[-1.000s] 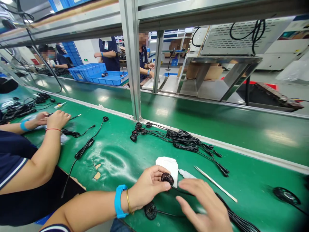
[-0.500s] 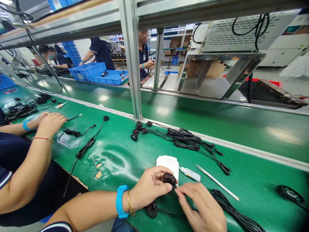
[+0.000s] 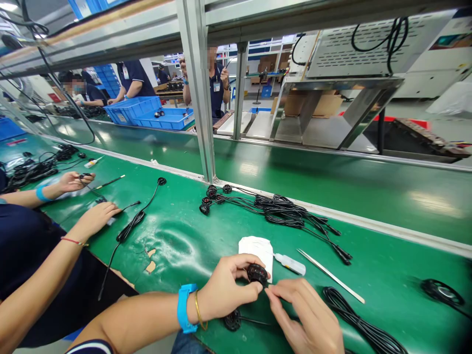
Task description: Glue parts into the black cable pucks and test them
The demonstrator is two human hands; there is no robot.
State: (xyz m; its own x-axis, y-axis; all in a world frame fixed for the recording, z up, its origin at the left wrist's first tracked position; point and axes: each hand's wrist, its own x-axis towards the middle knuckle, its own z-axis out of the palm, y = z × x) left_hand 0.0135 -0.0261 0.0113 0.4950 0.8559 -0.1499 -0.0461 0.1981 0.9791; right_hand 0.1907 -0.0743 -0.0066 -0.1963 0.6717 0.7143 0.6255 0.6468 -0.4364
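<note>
My left hand (image 3: pixel 230 287) grips a round black part (image 3: pixel 257 273) between thumb and fingers, just above the green table (image 3: pixel 177 255). Thumb and forefinger of my right hand (image 3: pixel 308 314) pinch the black cable where it leaves that part; most of it is hidden by the hand. Under my left wrist lies a second round black part (image 3: pixel 232 320) with a cable. Behind my hands are a folded white wipe (image 3: pixel 254 246), a small clear bottle with a thin tip (image 3: pixel 293 264) and a thin pale stick (image 3: pixel 330 274). A coiled black cable (image 3: pixel 359 317) sits right of my right hand.
Several bundled cables with round ends (image 3: pixel 282 209) lie by the metal post (image 3: pixel 199 98). At the right is a black ring-shaped piece (image 3: pixel 442 292). A co-worker's hands (image 3: pixel 98 216) handle a cable on my left. Blue bins (image 3: pixel 165 118) stand beyond the frame.
My hands and the round part have barely moved. The co-worker on the left has moved their hands apart, one lifting a black piece. A person behind the post has raised both hands.
</note>
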